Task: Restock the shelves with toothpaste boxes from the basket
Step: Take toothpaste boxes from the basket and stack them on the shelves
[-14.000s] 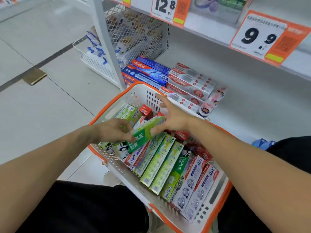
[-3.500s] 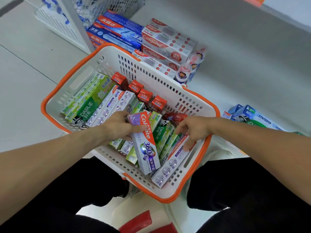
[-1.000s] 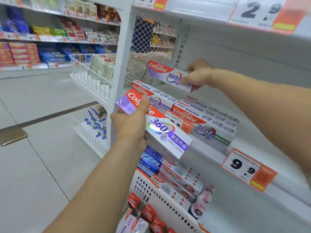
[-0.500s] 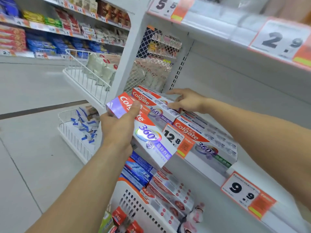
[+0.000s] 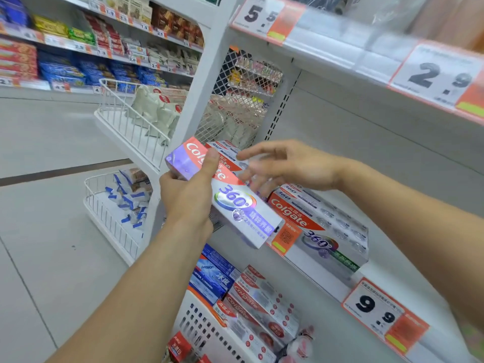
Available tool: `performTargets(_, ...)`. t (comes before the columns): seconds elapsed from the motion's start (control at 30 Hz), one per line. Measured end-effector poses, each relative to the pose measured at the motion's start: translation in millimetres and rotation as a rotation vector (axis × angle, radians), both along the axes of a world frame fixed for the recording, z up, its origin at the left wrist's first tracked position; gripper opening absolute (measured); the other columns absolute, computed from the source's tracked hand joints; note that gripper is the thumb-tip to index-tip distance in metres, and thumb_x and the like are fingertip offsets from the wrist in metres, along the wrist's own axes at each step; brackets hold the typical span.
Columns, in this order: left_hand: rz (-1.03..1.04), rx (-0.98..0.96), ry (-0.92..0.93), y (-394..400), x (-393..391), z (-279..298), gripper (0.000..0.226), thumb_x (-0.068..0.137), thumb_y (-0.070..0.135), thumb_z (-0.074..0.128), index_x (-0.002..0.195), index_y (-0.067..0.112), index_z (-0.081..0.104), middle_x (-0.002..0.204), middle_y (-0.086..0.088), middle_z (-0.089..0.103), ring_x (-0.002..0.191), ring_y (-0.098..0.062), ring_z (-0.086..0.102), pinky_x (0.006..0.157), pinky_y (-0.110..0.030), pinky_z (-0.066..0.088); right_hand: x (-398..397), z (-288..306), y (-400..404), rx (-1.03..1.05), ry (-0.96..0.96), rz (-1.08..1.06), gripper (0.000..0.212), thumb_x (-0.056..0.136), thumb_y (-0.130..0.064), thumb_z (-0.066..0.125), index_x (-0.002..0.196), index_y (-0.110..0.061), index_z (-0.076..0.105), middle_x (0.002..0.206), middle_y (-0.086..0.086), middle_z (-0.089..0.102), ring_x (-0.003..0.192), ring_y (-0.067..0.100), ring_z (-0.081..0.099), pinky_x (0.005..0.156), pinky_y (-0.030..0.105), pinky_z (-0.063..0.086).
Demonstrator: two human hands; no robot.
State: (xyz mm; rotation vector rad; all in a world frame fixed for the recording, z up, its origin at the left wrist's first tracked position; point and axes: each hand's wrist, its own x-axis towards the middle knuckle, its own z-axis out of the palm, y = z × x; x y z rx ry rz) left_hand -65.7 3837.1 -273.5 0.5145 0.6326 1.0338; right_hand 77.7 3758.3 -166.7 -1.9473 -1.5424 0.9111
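My left hand (image 5: 190,197) grips a purple and white Colgate 360 toothpaste box (image 5: 237,205) in front of the middle shelf (image 5: 392,260). My right hand (image 5: 285,165) hovers just behind that box with fingers spread and holds nothing. Below it, Colgate 360 boxes (image 5: 314,221) lie stacked on the shelf, and another stack (image 5: 225,153) sits further left behind the held box. The white basket with orange rim (image 5: 204,328) shows at the bottom, with red boxes (image 5: 179,347) inside.
Blue boxes (image 5: 214,276) and red-white Colgate boxes (image 5: 262,305) lie on the bottom shelf. Orange price tags (image 5: 382,313) line the shelf edges. A white upright post (image 5: 207,74) and wire racks (image 5: 131,132) stand left. An aisle floor stretches left.
My right hand has let go of the box it set on the shelf stack and lifted off with fingers spread. My left hand still holds its box, slightly nearer the shelf.
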Motion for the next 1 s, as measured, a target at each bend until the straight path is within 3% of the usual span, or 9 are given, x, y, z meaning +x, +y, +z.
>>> performTargets(0.13, 0.013, -0.021, -0.077, -2.2, 3.3, 8.2, 0.066, 0.073, 0.034, 0.088, 0.124, 0.004, 0.058, 0.098, -0.01, 0.077, 0.078, -0.027, 0.077, 0.061, -0.038, 0.061, -9.0, -1.0, -7.3, -0.003, 0.023, -0.007, 0.058, 0.078, -0.021, 0.075, 0.132, -0.01, 0.056, 0.104, 0.022, 0.073, 0.076, 0.018, 0.07, 0.069, 0.035, 0.058)
performTargets(0.23, 0.011, -0.002, -0.134, -8.0, 9.6, 14.6, 0.058, 0.078, 0.03, 0.085, 0.122, 0.002, 0.061, 0.102, -0.012, 0.077, 0.086, -0.03, 0.076, 0.07, -0.046, 0.063, -3.9, -2.9, -11.2, -0.025, 0.1, -0.027, 0.053, 0.082, -0.018, 0.079, 0.13, -0.011, 0.058, 0.105, 0.021, 0.074, 0.085, 0.024, 0.069, 0.08, 0.037, 0.056)
performTargets(0.33, -0.043, 0.092, -0.085, -6.1, 14.4, 16.6, 0.04, 0.083, 0.03, 0.08, 0.113, 0.008, 0.065, 0.098, -0.007, 0.077, 0.08, -0.022, 0.074, 0.063, -0.033, 0.061, 3.7, -1.2, -16.3, 0.01, 0.075, -0.034, 0.055, 0.077, -0.019, 0.078, 0.129, -0.015, 0.061, 0.105, 0.025, 0.073, 0.084, 0.029, 0.071, 0.077, 0.04, 0.057)
performTargets(0.47, -0.123, 0.383, 0.264, 0.6, 21.1, 8.7, 0.02, 0.089, 0.034, 0.073, 0.098, 0.023, 0.058, 0.078, 0.019, 0.071, 0.071, 0.007, 0.065, 0.068, -0.016, 0.048, 32.5, 26.6, -24.0, 0.153, -0.063, -0.145, 0.048, 0.07, -0.025, 0.078, 0.118, -0.022, 0.069, 0.097, 0.018, 0.076, 0.079, 0.024, 0.073, 0.074, 0.037, 0.061)
performTargets(0.53, 0.028, 0.7, 0.562, 1.3, 23.1, 2.6, 0.03, 0.091, 0.035, 0.069, 0.115, 0.027, 0.053, 0.101, 0.018, 0.063, 0.09, 0.015, 0.058, 0.082, -0.009, 0.042, 51.6, 36.8, -21.7, 0.234, -0.161, -0.224, 0.048, 0.07, -0.03, 0.082, 0.117, -0.024, 0.071, 0.096, 0.012, 0.078, 0.082, 0.022, 0.073, 0.08, 0.039, 0.057)
performTargets(0.67, -0.032, 1.213, 0.858, -2.0, 38.2, -10.6, 0.07, 0.086, 0.057, 0.049, 0.148, 0.025, 0.043, 0.156, -0.003, 0.036, 0.148, -0.025, 0.023, 0.12, -0.043, 0.021, 84.5, 27.7, 13.4, 0.367, -0.344, -0.385, 0.04, 0.077, -0.023, 0.086, 0.116, -0.023, 0.073, 0.096, 0.01, 0.077, 0.092, 0.027, 0.074, 0.078, 0.039, 0.06)
performTargets(0.83, -0.208, 1.503, 1.146, -10.9, 47.3, -22.3, 0.06, 0.102, 0.056, 0.03, 0.157, 0.039, 0.015, 0.167, 0.013, -0.003, 0.151, -0.021, -0.024, 0.117, -0.055, -0.016, 101.6, -8.5, 56.6, 0.357, -0.463, -0.45, 0.038, 0.077, -0.023, 0.086, 0.113, -0.02, 0.075, 0.107, 0.004, 0.073, 0.092, 0.017, 0.067, 0.093, 0.036, 0.055)
performTargets(0.93, -0.258, 1.558, 1.206, -9.3, 50.3, -27.3, 0.057, 0.104, 0.052, 0.023, 0.158, 0.038, 0.01, 0.167, 0.013, -0.008, 0.149, -0.023, -0.029, 0.115, -0.059, -0.019, 98.2, -26.8, 60.6, 0.265, -0.421, -0.393, 0.039, 0.077, -0.023, 0.085, 0.114, -0.017, 0.075, 0.113, 0.005, 0.072, 0.087, 0.009, 0.063, 0.082, 0.024, 0.05)
performTargets(1.0, -0.275, 1.571, 1.211, -7.5, 52.2, -28.7, 0.056, 0.105, 0.051, 0.024, 0.158, 0.038, 0.01, 0.167, 0.014, -0.007, 0.15, -0.024, -0.028, 0.116, -0.059, -0.017, 98.2, -35.3, 57.6, 0.204, -0.443, -0.362, 0.037, 0.077, -0.027, 0.085, 0.112, -0.018, 0.076, 0.115, 0.003, 0.072, 0.094, 0.01, 0.065, 0.089, 0.026, 0.052)
